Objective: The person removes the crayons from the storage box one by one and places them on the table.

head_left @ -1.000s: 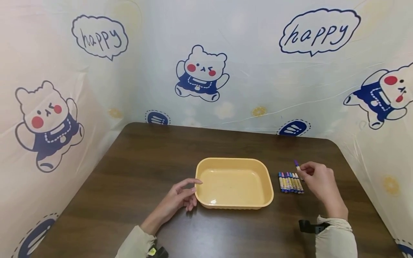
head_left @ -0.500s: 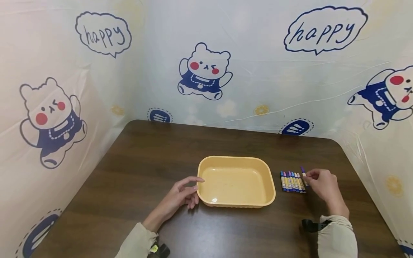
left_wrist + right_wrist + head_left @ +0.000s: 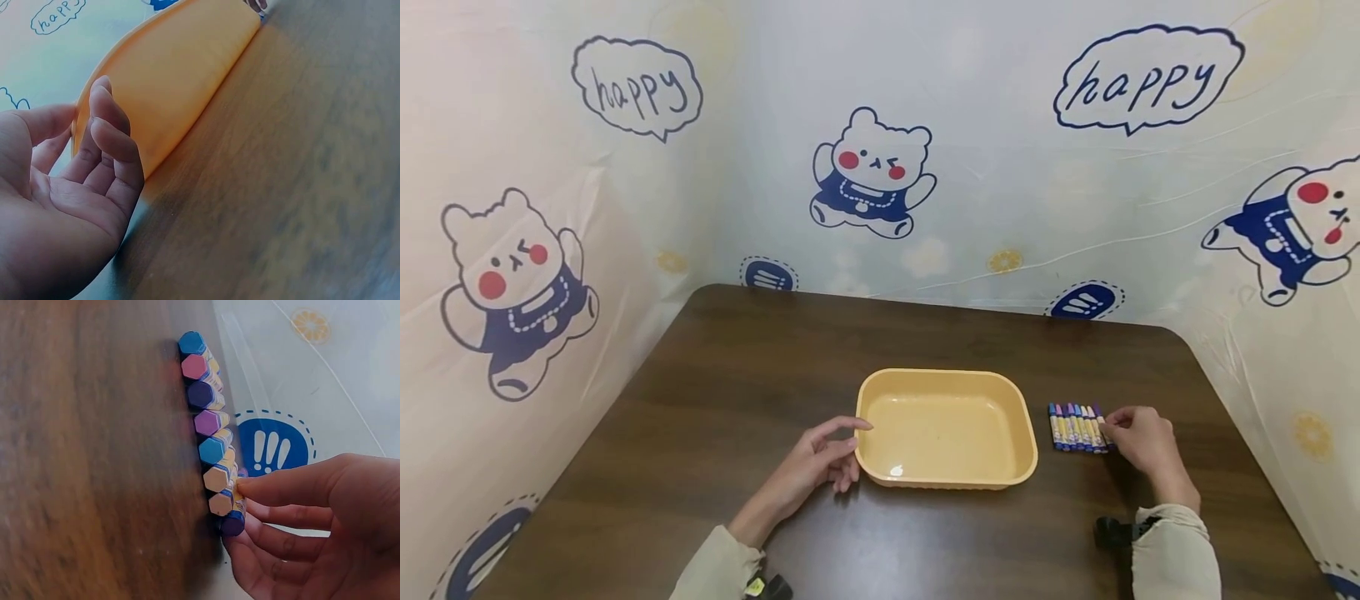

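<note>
A rectangular yellow plastic tray (image 3: 1028,425) stands on the brown table. My left hand (image 3: 808,467) pinches its left rim, the index finger reaching over the edge and the thumb on the outer side. In the left wrist view the other fingers (image 3: 112,134) curl beside the tray's outer wall. To the right of the tray, several hexagonal crayons (image 3: 1071,429) lie side by side in a row, with yellow printed sleeves and coloured ends. My right hand (image 3: 1150,446) pinches a purple crayon (image 3: 233,523) at the row's right end, close against its neighbours. The right fingers partly hide it.
The dark wooden table (image 3: 760,358) has a rounded far edge. A pale curtain (image 3: 1000,192) printed with bears surrounds its back and sides. Black camera straps (image 3: 1116,533) sit at both wrists.
The right hand has brought the purple crayon down and left, from apart from the row to lying at its right end. The left hand and the tray stay in place.
</note>
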